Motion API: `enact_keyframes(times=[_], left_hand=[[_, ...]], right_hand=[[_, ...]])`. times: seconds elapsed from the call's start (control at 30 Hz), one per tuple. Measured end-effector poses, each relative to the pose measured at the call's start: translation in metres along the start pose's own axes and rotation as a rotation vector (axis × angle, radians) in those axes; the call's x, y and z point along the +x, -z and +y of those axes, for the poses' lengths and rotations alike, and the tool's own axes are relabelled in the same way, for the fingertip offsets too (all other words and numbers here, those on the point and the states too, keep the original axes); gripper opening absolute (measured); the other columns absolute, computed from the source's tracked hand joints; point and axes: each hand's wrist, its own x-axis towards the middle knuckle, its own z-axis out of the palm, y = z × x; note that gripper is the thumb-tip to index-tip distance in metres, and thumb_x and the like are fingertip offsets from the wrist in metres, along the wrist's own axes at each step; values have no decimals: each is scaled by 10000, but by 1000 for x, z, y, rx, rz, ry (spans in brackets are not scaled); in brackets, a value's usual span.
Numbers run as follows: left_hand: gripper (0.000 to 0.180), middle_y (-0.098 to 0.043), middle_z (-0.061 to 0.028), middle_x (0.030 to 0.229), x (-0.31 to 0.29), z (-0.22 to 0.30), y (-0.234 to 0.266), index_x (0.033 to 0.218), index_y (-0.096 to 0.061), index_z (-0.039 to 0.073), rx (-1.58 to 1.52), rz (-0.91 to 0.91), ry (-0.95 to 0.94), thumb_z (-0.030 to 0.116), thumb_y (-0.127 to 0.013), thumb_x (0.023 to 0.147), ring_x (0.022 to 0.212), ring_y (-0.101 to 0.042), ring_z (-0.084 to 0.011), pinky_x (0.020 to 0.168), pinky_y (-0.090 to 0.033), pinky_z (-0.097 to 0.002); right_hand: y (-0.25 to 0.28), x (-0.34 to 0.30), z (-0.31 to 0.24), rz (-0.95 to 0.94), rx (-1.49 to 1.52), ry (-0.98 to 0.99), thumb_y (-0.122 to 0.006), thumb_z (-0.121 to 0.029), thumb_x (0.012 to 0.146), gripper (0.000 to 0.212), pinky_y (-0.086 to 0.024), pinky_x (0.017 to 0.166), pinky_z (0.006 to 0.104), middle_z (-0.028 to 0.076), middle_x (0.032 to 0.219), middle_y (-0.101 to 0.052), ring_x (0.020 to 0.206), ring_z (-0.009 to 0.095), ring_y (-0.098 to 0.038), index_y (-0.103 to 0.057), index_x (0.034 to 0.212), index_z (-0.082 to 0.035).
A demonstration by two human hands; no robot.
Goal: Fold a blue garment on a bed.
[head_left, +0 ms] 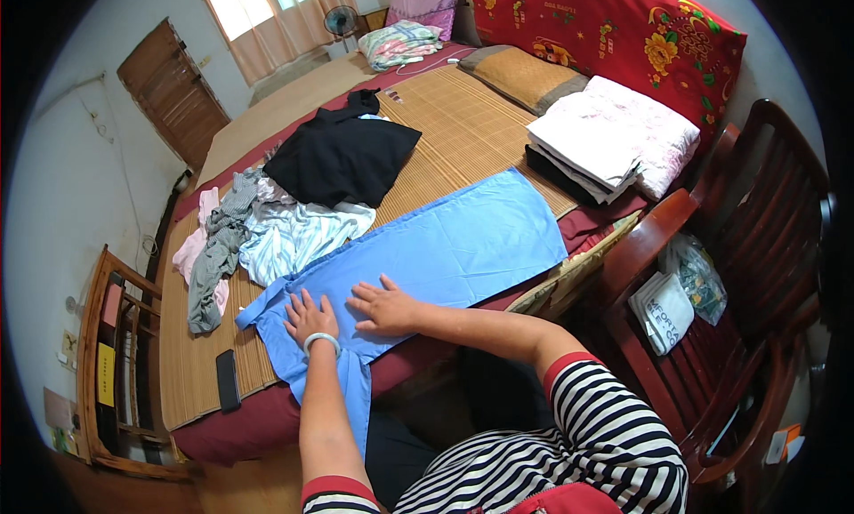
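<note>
A long piece of light blue cloth point(445, 238), perhaps a garment, lies spread over the bamboo mat near the bed's front edge. Its lower left part hangs over that edge. My left hand point(311, 324), with a pale bangle on the wrist, rests flat on the cloth, fingers spread. Just right of it, my right hand point(384, 309) also lies on the cloth, palm down and fingers apart. Neither hand grips anything. Beyond the cloth are a striped blue-and-white garment point(298, 240) and a black garment point(342, 154) in a loose heap.
Folded clothes point(583, 132) are stacked at the bed's right side, by a brown pillow point(520, 76). A wooden chair point(747, 336) stands right, holding a folded white item point(663, 314). A phone point(228, 381) lies at the mat's near left. Grey clothing point(213, 265) lies farther left.
</note>
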Motion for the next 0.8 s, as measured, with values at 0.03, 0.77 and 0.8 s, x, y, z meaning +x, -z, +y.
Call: enact_keyframes(times=[0.03, 0.77, 0.8], left_hand=[[657, -211, -62, 1643, 0, 1, 0, 1558, -307, 180, -7, -7, 1, 531, -334, 1003, 1519, -151, -273, 1210, -124, -501], [701, -224, -103, 1636, 15, -12, -15, 1563, -283, 173, 3, -6, -27, 559, -343, 982, 1512, -163, -338, 1196, -123, -551], [705, -225, -107, 1635, 16, -7, -15, 1566, -274, 171, 0, -19, -38, 560, -342, 981, 1511, -162, -346, 1195, -125, -555]], right_hand=[[-2, 0, -2, -8, -30, 33, -476, -582, 944, 721, -184, 1171, 583, 167, 1550, -367, 1463, 303, -304, -420, 1484, -107], [120, -144, 242, 208, -468, -793, -450, -507, 981, 660, -193, 1196, 514, 196, 1567, -330, 1468, 317, -292, -405, 1483, -82], [120, -148, 245, 243, -480, -789, -447, -509, 982, 657, -194, 1195, 515, 196, 1561, -342, 1465, 318, -298, -409, 1480, -82]])
